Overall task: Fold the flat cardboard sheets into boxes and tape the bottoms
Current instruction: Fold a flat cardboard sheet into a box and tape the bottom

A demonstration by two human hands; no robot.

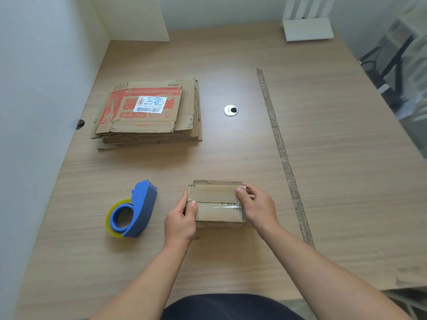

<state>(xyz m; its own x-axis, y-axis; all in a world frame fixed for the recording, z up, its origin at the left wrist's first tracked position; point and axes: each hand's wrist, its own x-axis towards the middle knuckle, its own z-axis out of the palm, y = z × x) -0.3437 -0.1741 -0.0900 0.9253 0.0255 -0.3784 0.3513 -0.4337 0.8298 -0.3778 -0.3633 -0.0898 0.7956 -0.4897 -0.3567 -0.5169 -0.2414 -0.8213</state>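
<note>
A small folded cardboard box stands on the wooden table in front of me, clear tape shining across its upward face. My left hand grips its left end, thumb on top. My right hand grips its right end, thumb pressed on the taped top. A blue tape dispenser with a yellowish roll lies to the left of the box. A stack of flat cardboard sheets, the top one printed red with a white label, lies at the far left.
A long strip of worn tape runs down the table on the right. A round metal cable grommet sits mid-table. A white device stands at the back right. A wall borders the table's left side; a chair stands beyond its right edge.
</note>
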